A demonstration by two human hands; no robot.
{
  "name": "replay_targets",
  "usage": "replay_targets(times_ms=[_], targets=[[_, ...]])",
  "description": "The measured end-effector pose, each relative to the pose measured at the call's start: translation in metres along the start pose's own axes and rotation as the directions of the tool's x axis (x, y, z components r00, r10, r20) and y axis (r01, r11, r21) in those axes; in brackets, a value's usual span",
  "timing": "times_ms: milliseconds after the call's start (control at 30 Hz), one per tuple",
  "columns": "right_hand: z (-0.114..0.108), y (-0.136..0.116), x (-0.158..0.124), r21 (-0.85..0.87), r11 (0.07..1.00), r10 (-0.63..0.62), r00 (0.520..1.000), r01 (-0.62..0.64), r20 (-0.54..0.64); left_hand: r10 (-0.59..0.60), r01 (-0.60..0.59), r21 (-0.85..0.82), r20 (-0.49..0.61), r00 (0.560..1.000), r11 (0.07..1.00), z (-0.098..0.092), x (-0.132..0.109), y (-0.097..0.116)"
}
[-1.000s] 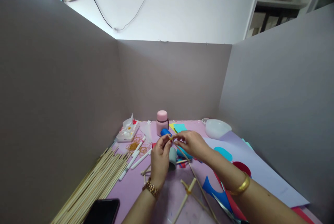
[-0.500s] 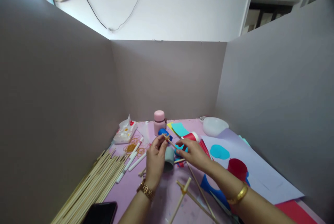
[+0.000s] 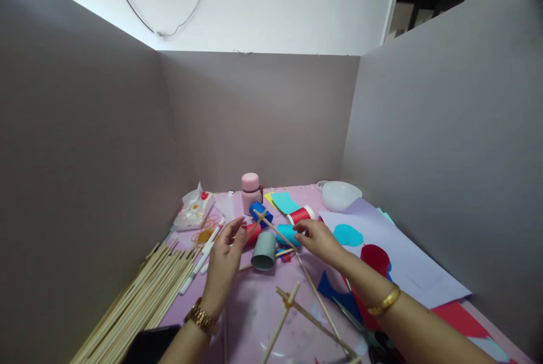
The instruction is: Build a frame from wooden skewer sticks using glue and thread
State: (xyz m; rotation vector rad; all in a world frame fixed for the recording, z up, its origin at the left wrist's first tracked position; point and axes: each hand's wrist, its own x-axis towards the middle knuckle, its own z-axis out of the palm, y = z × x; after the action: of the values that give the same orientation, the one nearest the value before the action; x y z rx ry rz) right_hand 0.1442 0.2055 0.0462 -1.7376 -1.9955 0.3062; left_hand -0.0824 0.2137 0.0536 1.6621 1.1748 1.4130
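Note:
A frame of thin wooden sticks [image 3: 311, 279] stands in front of me, its ends tied with rubber bands. The far joint [image 3: 260, 215] is crossed and banded, and the near joint [image 3: 289, 300] looks alike. My left hand [image 3: 227, 256], with a gold watch on the wrist, is just left of the far joint, fingers loosely curled and apart. One stick passes close behind its thumb; contact is unclear. My right hand [image 3: 320, 242], wearing a gold bangle, hovers right of the frame with thumb and fingers apart. Beneath the frame lies a grey paper cup [image 3: 263, 252].
Many loose sticks [image 3: 139, 296] lie at left, near a dark phone [image 3: 150, 344] and white markers [image 3: 197, 270]. Behind are rubber bands [image 3: 204, 236], tissues [image 3: 194, 210], a pink bottle [image 3: 251, 194] and a white bowl [image 3: 341, 197]. Scissors [image 3: 354, 318] and a red cup [image 3: 374, 259] sit right.
My left hand has let go of the far joint and drawn back left and down. The right hand has come off the stick. The view has shifted slightly.

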Motion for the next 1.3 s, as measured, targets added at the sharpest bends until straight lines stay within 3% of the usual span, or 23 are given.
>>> replay_targets(times_ms=[167,300,467,600,767,933,1133,1300], targets=[[-0.001,0.007,0.011,-0.064,0.996,0.063,0.998,-0.062,0.01,0.061,-0.05,0.217,-0.042,0.997,0.975,-0.018,-0.014,-0.002],[-0.007,0.007,0.008,-0.087,0.992,0.094,0.996,-0.094,0.004,0.013,-0.01,0.308,-0.01,1.0,0.951,-0.038,-0.019,-0.009],[-0.017,-0.001,-0.032,-0.063,0.995,0.08,0.997,-0.079,0.015,-0.108,0.089,0.356,0.034,0.994,0.93,-0.067,-0.044,-0.019],[-0.013,0.001,-0.077,-0.027,0.996,0.084,0.991,-0.082,0.106,-0.226,0.142,0.411,0.164,0.96,0.9,-0.082,-0.081,-0.017],[-0.005,0.018,-0.125,0.061,0.99,0.114,0.98,-0.125,0.161,-0.316,0.188,0.47,0.209,0.925,0.862,-0.091,-0.116,-0.008],[0.001,0.032,-0.154,0.155,0.974,0.139,0.977,-0.165,0.162,-0.362,0.223,0.458,0.241,0.9,0.86,-0.097,-0.146,0.002],[0.001,0.02,-0.162,0.221,0.963,0.137,0.986,-0.156,0.099,-0.352,0.245,0.418,0.201,0.914,0.875,-0.1,-0.172,0.001],[-0.01,0.002,-0.15,0.263,0.957,0.108,0.991,-0.125,0.077,-0.313,0.247,0.376,0.124,0.942,0.893,-0.104,-0.164,-0.001]])
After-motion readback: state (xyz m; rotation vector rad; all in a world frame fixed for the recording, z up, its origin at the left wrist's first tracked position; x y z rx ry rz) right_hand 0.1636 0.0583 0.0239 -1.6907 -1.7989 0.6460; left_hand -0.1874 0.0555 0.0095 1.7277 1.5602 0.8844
